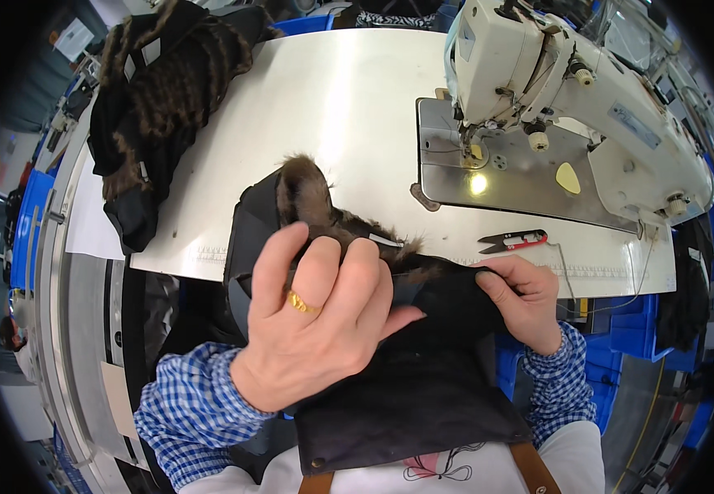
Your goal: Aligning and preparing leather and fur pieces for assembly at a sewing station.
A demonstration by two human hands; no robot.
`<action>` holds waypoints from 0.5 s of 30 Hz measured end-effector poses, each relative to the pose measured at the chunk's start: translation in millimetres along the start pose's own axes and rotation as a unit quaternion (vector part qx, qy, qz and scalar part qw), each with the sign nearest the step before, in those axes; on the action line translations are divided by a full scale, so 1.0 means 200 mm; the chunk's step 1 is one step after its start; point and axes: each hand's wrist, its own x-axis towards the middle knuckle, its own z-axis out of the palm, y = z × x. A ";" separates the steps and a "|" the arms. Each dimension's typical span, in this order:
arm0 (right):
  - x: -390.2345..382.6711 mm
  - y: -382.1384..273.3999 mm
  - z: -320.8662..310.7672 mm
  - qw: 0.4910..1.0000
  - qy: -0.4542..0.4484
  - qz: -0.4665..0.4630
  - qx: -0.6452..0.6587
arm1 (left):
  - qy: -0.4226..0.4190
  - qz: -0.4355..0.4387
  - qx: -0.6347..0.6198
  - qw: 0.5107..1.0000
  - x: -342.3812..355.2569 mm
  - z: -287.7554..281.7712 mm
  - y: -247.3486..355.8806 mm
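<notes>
Head view, looking down: a fur-trimmed black piece [460,303] lies at the centre, across the near edge of a white bench [357,99], its brown fur [306,196] standing up toward 11 o'clock. At 7 o'clock from centre, the left hand [320,325], wearing a gold ring [301,301], bends its fingers over the piece; their tips are hidden, so whether they grip cannot be told. Between 3 and 4 o'clock, the right hand [525,298] pinches the black cloth edge between thumb and fingers. A sewing machine [513,66] stands at 2 o'clock; red-and-black snips [515,240] lie at 3 o'clock, just beyond the right hand.

The piece looks light and limp, likely to fold and sag unless held at two points. The fur seems soft and perhaps slippery; the flat cloth margin probably offers the surer hold, keeping the hairs uncrushed.
</notes>
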 end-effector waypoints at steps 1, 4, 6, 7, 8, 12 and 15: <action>0.00 -0.01 0.00 1.000 -0.002 -0.002 0.002 | 0.000 0.001 0.000 1.000 0.00 0.01 0.00; -0.01 -0.03 -0.02 0.999 -0.022 -0.013 -0.034 | 0.019 -0.023 -0.084 0.996 -0.02 0.08 0.01; -0.01 -0.04 -0.02 0.999 -0.021 -0.016 -0.036 | 0.067 0.023 -0.065 0.995 -0.04 0.11 -0.01; -0.02 -0.04 -0.02 0.999 -0.022 -0.018 -0.040 | 0.114 0.066 -0.047 0.990 -0.05 0.13 -0.02; -0.02 -0.05 -0.03 0.999 -0.018 -0.017 -0.039 | 0.122 0.079 -0.037 0.989 -0.07 0.14 -0.02; -0.02 -0.07 -0.03 0.990 -0.039 -0.078 -0.110 | 0.149 0.118 0.020 0.982 -0.11 0.13 -0.04; -0.02 -0.05 -0.04 0.983 -0.053 -0.118 -0.127 | 0.167 0.121 0.010 0.978 -0.13 0.15 -0.05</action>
